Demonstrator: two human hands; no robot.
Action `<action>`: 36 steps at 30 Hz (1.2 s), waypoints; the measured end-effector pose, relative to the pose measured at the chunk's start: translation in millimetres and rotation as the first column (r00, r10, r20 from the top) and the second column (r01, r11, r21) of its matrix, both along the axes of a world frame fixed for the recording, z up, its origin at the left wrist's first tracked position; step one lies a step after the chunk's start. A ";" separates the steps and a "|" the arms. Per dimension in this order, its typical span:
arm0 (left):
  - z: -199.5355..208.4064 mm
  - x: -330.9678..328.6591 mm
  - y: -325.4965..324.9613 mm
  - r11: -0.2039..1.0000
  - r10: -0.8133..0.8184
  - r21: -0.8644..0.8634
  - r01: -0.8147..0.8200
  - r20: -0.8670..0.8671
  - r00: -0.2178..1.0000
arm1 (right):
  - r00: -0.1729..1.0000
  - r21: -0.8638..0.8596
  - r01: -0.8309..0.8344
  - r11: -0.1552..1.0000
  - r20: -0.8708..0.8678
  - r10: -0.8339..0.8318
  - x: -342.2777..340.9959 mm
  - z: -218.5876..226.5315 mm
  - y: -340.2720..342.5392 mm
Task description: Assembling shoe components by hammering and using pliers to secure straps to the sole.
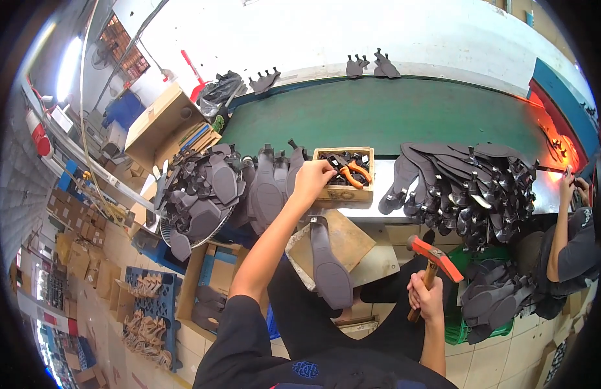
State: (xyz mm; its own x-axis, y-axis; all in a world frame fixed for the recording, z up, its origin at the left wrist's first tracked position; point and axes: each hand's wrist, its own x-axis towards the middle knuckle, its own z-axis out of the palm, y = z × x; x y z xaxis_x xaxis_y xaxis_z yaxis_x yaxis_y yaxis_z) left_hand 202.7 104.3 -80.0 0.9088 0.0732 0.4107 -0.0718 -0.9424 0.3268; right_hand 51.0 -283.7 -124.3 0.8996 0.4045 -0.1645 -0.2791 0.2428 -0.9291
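My right hand [426, 295] grips the wooden handle of a hammer [436, 258] with a red head, held up over my right thigh. At the left side of a small wooden box [342, 194], my left hand [315, 177] has its fingers drawn together in a pinch; whatever is between them is too small to make out. Small dark pieces fill that box, and orange-handled pliers [355, 175] lie on top of them. Below it, a dark grey shoe sole [331, 271] rests on a wooden board [352, 236] in front of me, its heel end toward the box.
Dark soles heap in a basket [193, 243] on the left and in a pile [469, 185] on the right. Behind runs a green conveyor belt [378, 117] toward a glowing heater [556, 139]. A co-worker [569, 240] sits at right, beside a green crate [461, 332].
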 end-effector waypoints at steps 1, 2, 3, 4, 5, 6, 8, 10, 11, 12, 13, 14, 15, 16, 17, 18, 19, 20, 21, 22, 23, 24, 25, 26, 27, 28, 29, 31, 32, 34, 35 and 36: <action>5.2 -6.9 0.2 0.977 -0.011 -0.214 0.018 0.034 0.999 | 1.000 0.029 -0.023 0.999 0.005 0.023 3.8 1.1 -0.5; 15.9 -16.0 -4.9 0.907 -0.019 -0.418 0.045 0.067 0.998 | 1.000 0.030 -0.022 0.999 0.003 0.022 7.6 8.3 1.9; 23.4 -30.9 -11.6 0.880 -0.038 -0.468 0.077 0.093 0.995 | 0.997 0.035 -0.020 0.999 0.073 0.017 11.8 20.5 5.5; 38.3 -48.2 -26.8 0.879 -0.040 -0.471 0.077 0.087 0.995 | 0.990 0.039 -0.014 0.999 0.139 0.008 16.5 30.7 8.6; 51.5 -64.2 -45.3 0.789 -0.054 -0.607 0.100 0.094 0.994 | 0.991 0.035 0.006 0.999 0.135 -0.011 23.1 37.4 10.8; 63.5 -80.1 -62.7 0.676 -0.065 -0.728 0.118 0.101 0.993 | 0.981 0.031 0.021 0.999 0.192 -0.026 28.3 49.4 16.3; 91.9 -119.4 -88.1 0.503 -0.066 -0.862 0.056 0.026 0.997 | 0.965 0.043 0.034 0.998 0.259 -0.044 35.1 75.6 35.9; 97.1 -147.6 -102.1 0.363 -0.129 -0.919 0.152 0.112 0.985 | 0.954 -0.003 0.006 1.000 0.301 -0.005 37.5 102.6 54.2; 97.5 -161.1 -107.4 0.388 -0.128 -0.896 0.213 0.177 0.976 | 0.936 -0.034 -0.023 0.999 0.351 0.034 36.5 112.7 63.9; 96.7 -169.5 -112.1 0.407 -0.138 -0.870 0.279 0.243 0.960 | 0.939 -0.049 -0.026 0.998 0.342 0.041 35.3 121.2 71.9; 97.0 -177.6 -114.8 0.409 -0.129 -0.871 0.272 0.240 0.962 | 0.930 -0.013 -0.057 0.998 0.363 0.058 33.4 128.3 79.4; 97.7 -183.5 -116.7 0.399 -0.122 -0.878 0.264 0.235 0.964 | 0.920 0.025 -0.091 0.996 0.386 0.074 31.8 132.3 85.5; 98.3 -188.3 -118.8 0.456 -0.124 -0.817 0.352 0.334 0.935 | 0.916 -0.003 -0.117 0.993 0.386 0.109 30.6 133.4 88.6; 96.6 -192.5 -119.3 0.511 -0.132 -0.743 0.432 0.428 0.894 | 0.918 -0.014 -0.121 0.993 0.379 0.117 27.5 135.0 93.0; 92.9 -196.7 -115.0 0.569 -0.163 -0.688 0.451 0.444 0.881 | 0.912 0.001 -0.123 0.992 0.394 0.112 24.3 137.9 98.0; 91.8 -200.2 -113.8 0.563 -0.156 -0.694 0.449 0.444 0.882 | 0.905 0.016 -0.125 0.992 0.411 0.107 22.1 139.2 101.2; 91.6 -203.6 -113.2 0.559 -0.157 -0.694 0.454 0.449 0.880 | 0.925 0.030 -0.157 0.987 0.355 0.137 21.1 136.4 100.8; 91.0 -208.1 -112.6 0.558 -0.154 -0.693 0.456 0.454 0.878 | 0.925 0.022 -0.165 0.986 0.352 0.147 19.8 136.0 103.5; 89.5 -211.4 -113.9 0.478 -0.125 -0.757 0.445 0.443 0.888 | 0.929 0.077 -0.204 0.976 0.331 0.168 18.7 135.8 106.8; 86.5 -214.5 -114.1 0.476 -0.116 -0.761 0.441 0.443 0.889 | 0.931 0.133 -0.240 0.962 0.311 0.190 17.6 135.6 110.3; 83.7 -217.3 -114.6 0.391 -0.104 -0.817 0.425 0.419 0.902 | 0.931 0.127 -0.245 0.961 0.309 0.196 15.5 135.3 113.3; 81.0 -219.7 -115.1 0.302 -0.095 -0.863 0.404 0.395 0.914 | 0.926 0.124 -0.238 0.963 0.328 0.186 13.2 133.9 116.6; 78.6 -221.7 -116.2 0.299 -0.088 -0.865 0.403 0.396 0.914 | 0.921 0.122 -0.231 0.965 0.346 0.177 12.1 131.8 119.2; 75.4 -223.6 -117.5 0.202 -0.092 -0.898 0.390 0.379 0.921 | 0.921 0.117 -0.234 0.965 0.345 0.181 12.2 126.9 121.5; 72.5 -224.6 -117.2 0.105 -0.097 -0.922 0.372 0.363 0.927 | 0.915 0.118 -0.206 0.971 0.374 0.149 13.0 120.2 124.1; 69.2 -224.5 -114.4 0.103 -0.092 -0.922 0.373 0.364 0.927 | 0.908 0.121 -0.179 0.976 0.403 0.117 14.0 114.1 126.5; 64.9 -223.1 -109.4 0.161 -0.117 -0.933 0.322 0.305 0.945 | 0.907 0.120 -0.183 0.976 0.404 0.120 16.1 109.5 129.5; 47.6 -216.6 -96.9 0.278 -0.056 -0.935 0.219 0.212 0.976 | 0.914 0.075 -0.110 0.991 0.400 0.071 23.5 102.2 135.9; 35.2 -208.2 -89.8 0.330 0.022 -0.930 0.164 0.182 0.983 | 0.911 0.071 -0.109 0.991 0.406 0.071 29.8 99.7 135.5; 17.0 -187.2 -71.1 0.681 0.251 -0.731 -0.029 0.197 0.948 | 0.940 -0.086 -0.105 0.991 0.317 0.127 40.5 95.2 137.2; 1.6 -172.6 -60.7 0.803 0.316 -0.588 -0.093 0.289 0.904 | 0.925 -0.117 -0.081 0.990 0.362 0.118 44.8 90.9 144.9; -15.0 -161.9 -50.2 0.885 0.363 -0.428 -0.183 0.387 0.847 | 0.928 -0.195 -0.097 0.976 0.337 0.159 48.7 89.1 149.3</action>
